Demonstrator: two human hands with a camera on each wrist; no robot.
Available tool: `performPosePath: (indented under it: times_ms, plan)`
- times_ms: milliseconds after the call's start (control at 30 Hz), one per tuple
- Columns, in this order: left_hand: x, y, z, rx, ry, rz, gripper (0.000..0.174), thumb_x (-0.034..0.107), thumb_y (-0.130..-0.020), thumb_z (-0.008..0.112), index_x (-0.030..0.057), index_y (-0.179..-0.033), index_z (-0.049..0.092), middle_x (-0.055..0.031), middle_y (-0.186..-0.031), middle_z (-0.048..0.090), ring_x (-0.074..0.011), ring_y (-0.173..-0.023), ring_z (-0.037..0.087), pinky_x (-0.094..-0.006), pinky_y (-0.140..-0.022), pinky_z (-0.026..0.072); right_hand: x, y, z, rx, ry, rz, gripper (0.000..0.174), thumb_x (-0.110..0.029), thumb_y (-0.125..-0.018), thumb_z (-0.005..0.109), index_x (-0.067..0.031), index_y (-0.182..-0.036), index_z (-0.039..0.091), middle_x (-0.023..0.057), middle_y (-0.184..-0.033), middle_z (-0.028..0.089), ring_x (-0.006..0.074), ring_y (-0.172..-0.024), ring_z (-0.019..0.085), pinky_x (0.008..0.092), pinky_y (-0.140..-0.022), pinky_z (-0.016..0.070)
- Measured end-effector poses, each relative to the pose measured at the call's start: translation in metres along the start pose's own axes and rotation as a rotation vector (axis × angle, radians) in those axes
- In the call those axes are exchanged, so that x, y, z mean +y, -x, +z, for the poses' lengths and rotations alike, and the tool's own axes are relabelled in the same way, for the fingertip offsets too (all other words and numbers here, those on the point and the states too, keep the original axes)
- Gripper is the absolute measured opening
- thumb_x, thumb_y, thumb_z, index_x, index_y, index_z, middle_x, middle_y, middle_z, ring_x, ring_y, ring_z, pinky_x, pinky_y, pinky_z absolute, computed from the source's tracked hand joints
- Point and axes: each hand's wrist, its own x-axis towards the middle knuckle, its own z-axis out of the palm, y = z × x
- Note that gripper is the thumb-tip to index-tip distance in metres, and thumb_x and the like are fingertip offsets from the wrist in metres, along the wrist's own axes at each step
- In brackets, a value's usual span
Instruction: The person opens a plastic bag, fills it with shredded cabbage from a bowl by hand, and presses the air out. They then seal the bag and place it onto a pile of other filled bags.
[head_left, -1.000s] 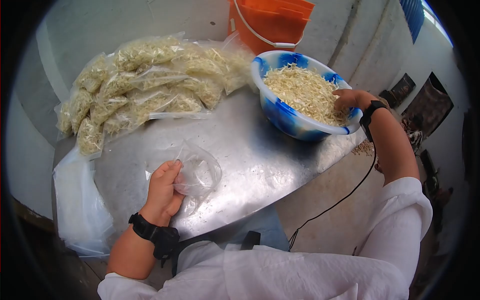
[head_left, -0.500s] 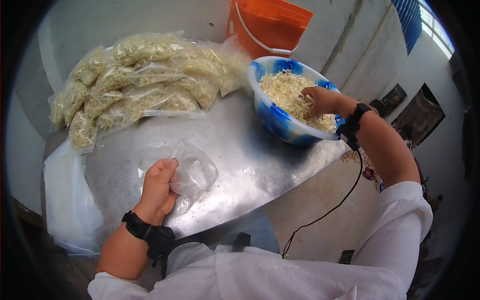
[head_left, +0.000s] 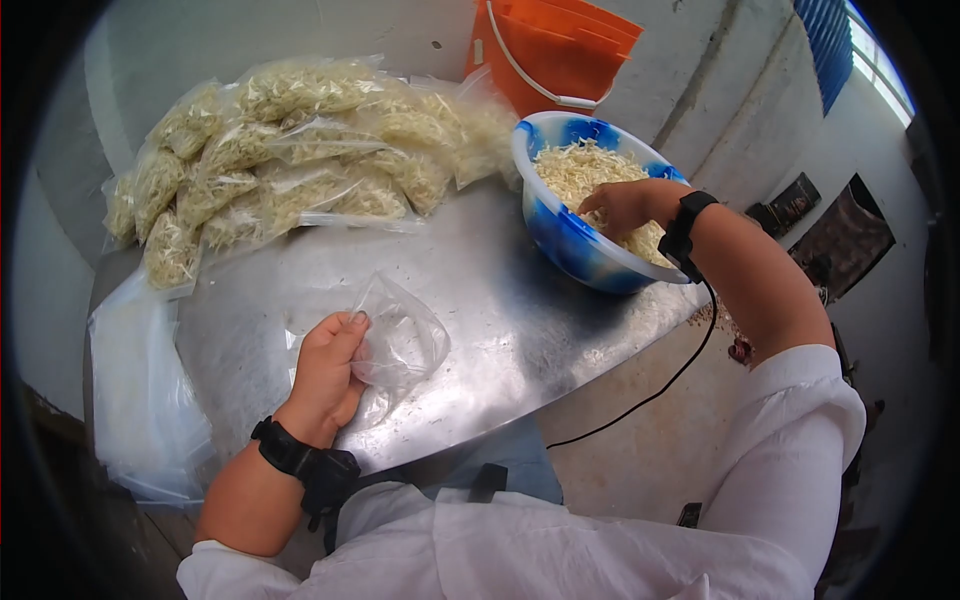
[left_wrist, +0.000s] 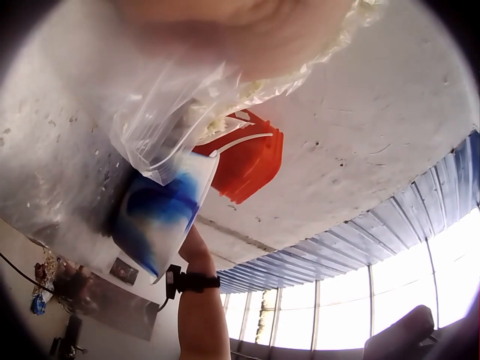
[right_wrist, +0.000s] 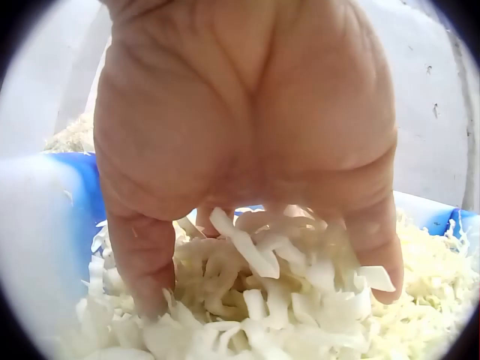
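My left hand pinches the edge of a clear plastic bag between thumb and fingers, and the bag's mouth stands wide. My right hand is down in a blue-and-white bowl heaped with shredded cabbage. In the right wrist view its fingers curl into the pale shreds, with a clump between fingers and thumb. The fingertips are partly buried. From the left wrist, the bag hangs in front of the bowl.
Filled bags of shreds are piled against the wall at the back left of the metal table. A stack of flat plastic bags lies at the left edge. Behind the bowl stands an orange bucket. A black cable trails from the right wrist.
My right hand has moved from the bowl's right side toward its near middle, deeper into the shreds. The left hand keeps its hold on the bag in nearly the same place.
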Motion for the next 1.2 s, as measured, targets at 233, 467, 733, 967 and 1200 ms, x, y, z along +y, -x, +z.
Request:
performPosePath:
  times_ms: [233,467,733,967,1200]
  plan:
    - [-0.002,-0.002,0.001,-0.007,-0.005,0.01,0.01,0.015,-0.086,0.058,0.0076,-0.082,0.054,0.0018,-0.065,0.05,-0.007,-0.056,0.046,-0.0219,-0.054,0.0421,0.011,0.06,0.01,-0.096,-0.406,0.309,0.077,-0.025,-0.066,0.072,-0.0223,-0.134,0.036,0.008,-0.124,0.049,0.0273,-0.105,0.054,0.0401,-0.069,0.0544]
    - [-0.002,-0.001,0.002,0.005,-0.031,0.014,0.01,0.015,-0.086,0.058,0.0072,-0.081,0.053,0.0017,-0.065,0.049,-0.0072,-0.056,0.045,-0.0223,-0.054,0.0411,0.042,0.078,0.015,0.134,-0.136,0.198,0.081,-0.04,-0.07,0.071,-0.0241,-0.137,0.029,0.0171,-0.137,0.033,0.0338,-0.124,0.035,0.0428,-0.1,0.0335]
    - [0.0,0.001,0.008,0.045,-0.062,0.022,0.011,0.017,-0.086,0.057,0.0089,-0.082,0.051,0.0031,-0.061,0.045,-0.0058,-0.052,0.041,-0.0192,-0.046,0.0348,0.006,0.08,0.022,-0.102,-0.513,0.391,0.078,-0.044,-0.072,0.065,-0.0208,-0.138,0.029,0.0148,-0.134,0.038,0.0335,-0.119,0.042,0.0446,-0.094,0.0388]
    - [0.001,0.0,0.003,0.003,-0.079,0.02,0.015,0.022,-0.085,0.058,0.0073,-0.084,0.053,0.0008,-0.067,0.048,-0.0089,-0.059,0.044,-0.0251,-0.056,0.0395,0.022,0.072,0.045,0.174,-0.14,0.201,0.06,-0.029,-0.071,0.063,-0.0103,-0.126,0.046,0.0186,-0.119,0.052,0.0319,-0.105,0.054,0.0351,-0.087,0.0437]
    - [0.004,-0.001,0.0,-0.113,0.011,-0.014,0.013,0.019,-0.08,0.055,0.0065,-0.085,0.054,-0.001,-0.07,0.053,-0.0103,-0.065,0.052,-0.0269,-0.058,0.0435,0.019,0.081,0.054,0.433,-0.212,0.203,0.053,-0.018,-0.063,0.069,-0.002,-0.112,0.056,0.0219,-0.104,0.06,0.0316,-0.097,0.058,0.0333,-0.084,0.0443]
